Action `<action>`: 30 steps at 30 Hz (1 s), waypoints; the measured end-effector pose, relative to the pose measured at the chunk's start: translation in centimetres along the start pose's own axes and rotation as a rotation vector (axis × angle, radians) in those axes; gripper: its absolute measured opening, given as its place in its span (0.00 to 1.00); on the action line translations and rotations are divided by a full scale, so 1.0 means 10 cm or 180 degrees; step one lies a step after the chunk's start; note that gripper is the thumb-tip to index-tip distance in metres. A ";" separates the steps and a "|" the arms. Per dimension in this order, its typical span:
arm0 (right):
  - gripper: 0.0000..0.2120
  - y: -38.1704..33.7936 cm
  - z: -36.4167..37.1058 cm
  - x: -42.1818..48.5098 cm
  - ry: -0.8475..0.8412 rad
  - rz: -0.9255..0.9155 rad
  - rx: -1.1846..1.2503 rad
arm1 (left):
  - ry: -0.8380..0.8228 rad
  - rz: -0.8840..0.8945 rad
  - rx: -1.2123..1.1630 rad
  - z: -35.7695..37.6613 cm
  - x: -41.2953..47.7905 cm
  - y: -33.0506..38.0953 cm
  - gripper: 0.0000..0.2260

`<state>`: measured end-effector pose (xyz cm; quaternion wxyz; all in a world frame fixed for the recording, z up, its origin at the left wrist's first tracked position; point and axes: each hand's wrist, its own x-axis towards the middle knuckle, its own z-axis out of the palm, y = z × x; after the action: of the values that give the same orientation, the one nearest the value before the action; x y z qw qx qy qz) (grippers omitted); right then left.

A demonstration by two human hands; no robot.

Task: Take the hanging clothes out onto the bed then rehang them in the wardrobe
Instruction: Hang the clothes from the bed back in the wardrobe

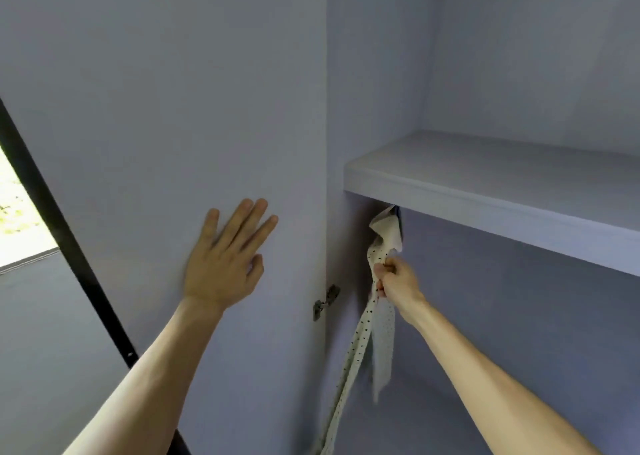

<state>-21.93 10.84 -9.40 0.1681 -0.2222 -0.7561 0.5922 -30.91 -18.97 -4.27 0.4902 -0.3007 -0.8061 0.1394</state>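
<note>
Pale lilac-grey panels fill nearly everything from where I stand: an open wardrobe, with its plain flat door [166,108] swung out on the left and a thick painted wooden shelf [485,191] crossing the inside on the right. A small metal hinge [325,303] joins the door to the side wall of the carcass.

The white garment with small dark polka dots [382,330] hangs just under the shelf's left end, close to that side wall. Its top is bunched up against something dark beneath the shelf, and I cannot tell whether that is a hanger or a rail. Its long tails trail down and out of sight at the bottom.

The right hand [398,278] has its grip closed tight around the gathered cloth a little below the bunched top, fingers curled round it. The left hand [225,264] holds nothing; its grip is fully spread, the palm and straight fingers lying flat on the inner face of the door.

Far left, a black metal bar [62,246] slants across a bright window [17,219].
</note>
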 end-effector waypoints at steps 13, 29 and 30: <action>0.15 0.24 0.25 1.35 0.0121 0.0109 -0.0810 | 0.0371 0.0097 0.0555 0.23 0.01 -0.01 0.30; 0.21 0.53 0.63 1.36 -0.0825 -0.0024 -0.1739 | 0.0290 0.0036 0.0673 0.20 0.01 -0.02 0.31; 0.25 0.50 0.62 1.33 -0.0990 0.0060 -0.1603 | 0.0266 0.0034 0.0652 0.19 0.02 -0.02 0.30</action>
<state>-35.69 13.85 -15.91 -0.0157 -0.1706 -0.8938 0.4145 -32.66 -18.91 -4.95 0.5508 -0.2589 -0.7649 0.2111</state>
